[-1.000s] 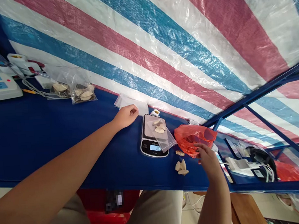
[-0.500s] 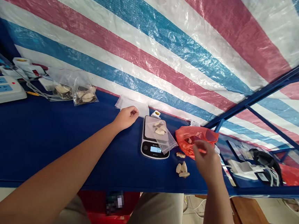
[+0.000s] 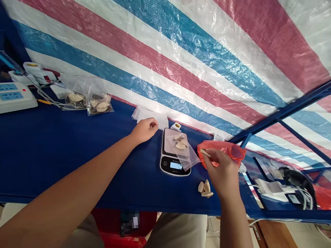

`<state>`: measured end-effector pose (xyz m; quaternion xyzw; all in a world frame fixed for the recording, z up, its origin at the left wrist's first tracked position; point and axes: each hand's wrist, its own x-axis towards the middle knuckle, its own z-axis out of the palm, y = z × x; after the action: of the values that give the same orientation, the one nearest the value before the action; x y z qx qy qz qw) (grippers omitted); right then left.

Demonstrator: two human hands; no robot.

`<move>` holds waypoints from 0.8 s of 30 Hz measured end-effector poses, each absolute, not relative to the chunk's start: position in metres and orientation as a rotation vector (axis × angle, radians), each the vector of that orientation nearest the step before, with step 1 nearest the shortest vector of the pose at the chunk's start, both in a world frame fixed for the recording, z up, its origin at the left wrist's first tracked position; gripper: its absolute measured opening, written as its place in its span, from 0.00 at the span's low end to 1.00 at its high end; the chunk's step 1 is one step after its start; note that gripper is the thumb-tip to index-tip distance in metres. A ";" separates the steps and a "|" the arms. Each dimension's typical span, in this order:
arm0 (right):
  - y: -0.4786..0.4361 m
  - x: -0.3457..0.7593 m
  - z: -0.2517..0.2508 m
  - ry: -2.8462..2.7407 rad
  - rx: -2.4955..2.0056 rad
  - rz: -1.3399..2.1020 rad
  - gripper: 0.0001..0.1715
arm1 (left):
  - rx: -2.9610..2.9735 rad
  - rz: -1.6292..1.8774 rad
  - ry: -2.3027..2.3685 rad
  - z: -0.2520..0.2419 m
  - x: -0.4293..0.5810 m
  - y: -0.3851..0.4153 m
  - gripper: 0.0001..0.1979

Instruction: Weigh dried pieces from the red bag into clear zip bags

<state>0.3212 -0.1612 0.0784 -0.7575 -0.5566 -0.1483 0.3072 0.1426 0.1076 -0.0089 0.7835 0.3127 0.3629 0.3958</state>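
My left hand (image 3: 146,130) rests closed, fingers curled, at the edge of a stack of clear plastic bags (image 3: 155,118); nothing shows in it. Beside it stands a kitchen scale (image 3: 169,163) with a lit display whose digits are too small to read. On its plate lies a clear bag (image 3: 189,157) with several pale dried slices (image 3: 180,144), its open end hanging over the front right. Over the near side of an open red plastic bag (image 3: 224,146), my right hand (image 3: 222,170) pinches a small pale slice (image 3: 204,152). Several more pale slices (image 3: 205,189) lie on the table in front.
Filled clear bags (image 3: 100,104) lie at the back left of the blue table (image 3: 69,148), near a white power strip (image 3: 6,97) and cables. A small white object (image 3: 176,127) stands behind the scale. At right are chargers (image 3: 271,188) and a blue metal frame (image 3: 258,119).
My right hand has moved left, and a pale slice now shows in its fingers. The single slice beside the red bag no longer shows on the table. My left hand stays by the bags.
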 end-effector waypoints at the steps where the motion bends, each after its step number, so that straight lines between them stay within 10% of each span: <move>1: -0.150 0.318 0.079 -1.524 -1.990 -0.373 0.10 | 1.985 0.925 0.793 -0.009 0.142 0.108 0.09; 24: -0.198 0.312 0.068 -1.080 -2.205 -0.256 0.17 | 1.974 0.924 0.803 -0.007 0.142 0.107 0.09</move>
<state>0.3117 -0.1983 0.0680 -0.8431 -0.4129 -0.0978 0.3305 0.1417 0.1070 -0.0073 0.7797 0.3173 0.3648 0.3979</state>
